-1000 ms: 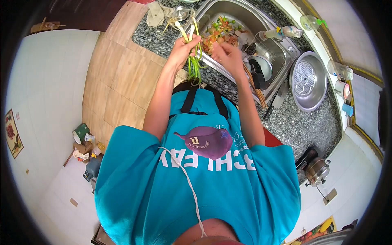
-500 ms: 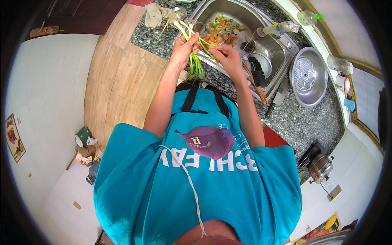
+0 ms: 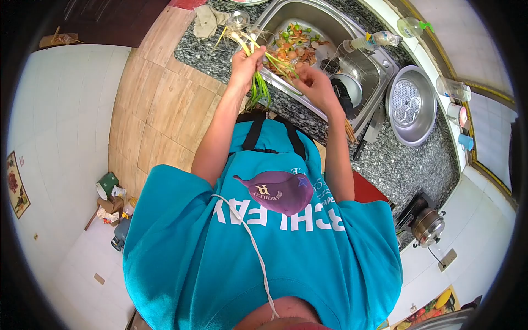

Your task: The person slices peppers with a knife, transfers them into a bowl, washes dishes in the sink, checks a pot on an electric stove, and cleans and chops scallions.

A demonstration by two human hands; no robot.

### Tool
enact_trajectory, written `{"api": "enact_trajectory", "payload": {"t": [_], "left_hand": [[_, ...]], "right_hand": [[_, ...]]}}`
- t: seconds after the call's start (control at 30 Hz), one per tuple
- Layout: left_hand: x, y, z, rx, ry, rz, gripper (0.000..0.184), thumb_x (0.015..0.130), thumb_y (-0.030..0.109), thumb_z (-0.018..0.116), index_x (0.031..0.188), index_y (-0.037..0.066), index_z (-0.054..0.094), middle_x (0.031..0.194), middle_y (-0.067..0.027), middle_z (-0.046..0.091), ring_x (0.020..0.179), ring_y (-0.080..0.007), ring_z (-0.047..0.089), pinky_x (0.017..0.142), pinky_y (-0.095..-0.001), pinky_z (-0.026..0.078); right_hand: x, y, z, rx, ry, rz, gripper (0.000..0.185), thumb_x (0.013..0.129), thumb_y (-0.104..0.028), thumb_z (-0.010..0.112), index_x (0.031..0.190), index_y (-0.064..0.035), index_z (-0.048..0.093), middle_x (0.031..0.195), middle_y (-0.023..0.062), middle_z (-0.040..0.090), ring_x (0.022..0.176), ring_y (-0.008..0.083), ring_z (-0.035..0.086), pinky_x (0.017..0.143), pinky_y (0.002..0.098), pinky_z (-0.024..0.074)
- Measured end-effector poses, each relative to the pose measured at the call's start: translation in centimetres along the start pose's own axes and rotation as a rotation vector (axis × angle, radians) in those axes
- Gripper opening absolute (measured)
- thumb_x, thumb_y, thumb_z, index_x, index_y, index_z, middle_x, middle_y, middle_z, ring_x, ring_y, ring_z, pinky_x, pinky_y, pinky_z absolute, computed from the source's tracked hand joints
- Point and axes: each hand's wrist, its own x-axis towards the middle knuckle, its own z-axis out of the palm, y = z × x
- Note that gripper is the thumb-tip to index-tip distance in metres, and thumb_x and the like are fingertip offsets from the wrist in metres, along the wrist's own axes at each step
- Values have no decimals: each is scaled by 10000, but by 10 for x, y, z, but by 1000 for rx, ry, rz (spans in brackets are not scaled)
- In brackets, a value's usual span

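My left hand [image 3: 246, 67] is closed round a bunch of green onions [image 3: 259, 88] at the sink's near left edge. Their white, rooted ends point up and away, and the green leaves hang below the fist. My right hand [image 3: 314, 87] is over the near rim of the metal sink [image 3: 286, 87], its fingers bent together at the end of a thin green strand that reaches across from the bunch. Vegetable scraps and peelings [image 3: 296, 48] lie in the sink basin beyond both hands.
Right of the sink, a knife [image 3: 372, 132] and a metal basin with a perforated bottom [image 3: 411, 105] rest on the granite counter [image 3: 434, 159]. A pan [image 3: 352, 88] sits in the sink's right part. A cloth [image 3: 207, 22] and small glass dish [image 3: 240, 18] lie at the back left.
My right hand first came to the bunch from over the sink, then moved slightly right and down with a strand. My left hand keeps its hold on the onions.
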Motion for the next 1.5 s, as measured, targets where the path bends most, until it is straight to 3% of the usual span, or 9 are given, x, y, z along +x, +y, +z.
{"api": "enact_trajectory", "payload": {"t": [0.17, 0.23, 0.37, 0.5, 0.63, 0.93, 1.2, 1.3, 1.5], "left_hand": [[6, 9, -7, 110, 86, 56, 187, 909, 148, 706, 780, 81, 588, 638, 51, 478, 542, -62, 410, 512, -237, 329], [1, 9, 1, 257, 52, 79, 197, 912, 154, 705, 771, 79, 589, 634, 63, 472, 524, -51, 395, 490, -235, 312], [-4, 2, 9, 251, -156, -11, 158, 909, 151, 708, 821, 63, 610, 633, 65, 470, 525, -41, 394, 480, -224, 300], [-9, 5, 10, 332, -267, -66, 44, 894, 14, 605, 903, 36, 643, 668, 60, 497, 535, -30, 388, 481, -224, 287], [-6, 6, 1, 331, -467, -161, 130, 890, -6, 570, 980, 21, 661, 731, 45, 529, 579, -32, 421, 510, -225, 311], [-5, 17, -10, 20, -568, -229, 432, 1076, 268, 358, 1262, -76, 540, 1168, -191, 669, 1027, -258, 692, 882, -345, 588], [-2, 17, -26, 150, -347, -144, 406, 1078, 299, 342, 1119, -63, 519, 1019, -235, 692, 902, -271, 722, 747, -331, 604], [4, 21, -48, 404, -132, 59, 326, 1078, 287, 376, 1087, -1, 527, 756, -64, 589, 576, -132, 531, 507, -236, 399], [3, 25, -55, 241, -89, -28, 309, 1071, 296, 416, 1062, 20, 556, 725, 5, 518, 592, -70, 432, 533, -223, 342]], "right_hand": [[-2, 16, -10, -389, -19, -81, 229, 848, -83, 673, 1063, -6, 654, 827, 147, 670, 740, 365, 625, 714, 437, 501], [3, 9, -7, -602, 424, -498, 261, 854, -78, 655, 1109, -21, 658, 883, 166, 682, 826, 385, 640, 793, 433, 516], [23, -12, 16, 53, 268, -285, 261, 904, -58, 583, 1150, -22, 661, 1021, 172, 701, 897, 359, 661, 852, 403, 513], [40, -36, 20, -22, -3, 57, 271, 900, -228, 631, 1028, -2, 709, 827, 173, 709, 750, 288, 673, 708, 357, 513], [53, -4, 53, 327, 189, 6, 294, 894, -275, 657, 939, 7, 723, 785, 129, 709, 716, 158, 646, 646, 341, 486], [45, -1, 57, 1119, 284, 89, 368, 1051, -246, 455, 1094, 107, 548, 1100, 229, 664, 960, 255, 677, 802, 349, 571], [43, 34, 35, 1594, 466, 221, 454, 1086, -260, 213, 1284, 129, 338, 1340, 298, 489, 1232, 395, 535, 1092, 517, 447], [41, 47, 24, 1736, 578, 284, 516, 1086, -297, 148, 1331, 128, 308, 1354, 278, 497, 1266, 396, 507, 1127, 512, 413], [37, 76, 13, 1998, 665, 341, 505, 1084, -292, 121, 1294, 112, 341, 1262, 269, 548, 1195, 365, 565, 1089, 508, 466]]}}
